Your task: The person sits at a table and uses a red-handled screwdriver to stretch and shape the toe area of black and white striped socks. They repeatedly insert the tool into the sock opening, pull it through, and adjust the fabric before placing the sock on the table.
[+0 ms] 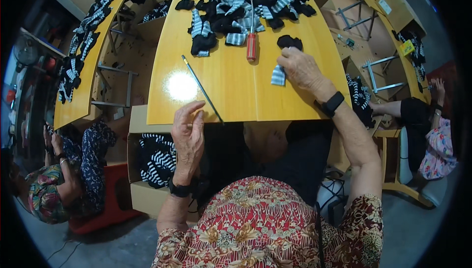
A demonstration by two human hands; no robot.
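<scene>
Holding one sock [278, 76] in the right hand [301, 69], with left hand [188, 133] loosely open; seemingly far from finished, with a pile [231, 10] left on the counter [295, 105].

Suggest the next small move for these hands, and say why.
Probably the right hand should draw the striped piece toward the left hand: the right appears to be touching that piece, while the left, seemingly holding nothing, is at the table edge.

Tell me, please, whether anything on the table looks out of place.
Perhaps the thin dark stick: it lies slantwise near the left hand, its near end at the table edge, where it could be knocked off.
</scene>
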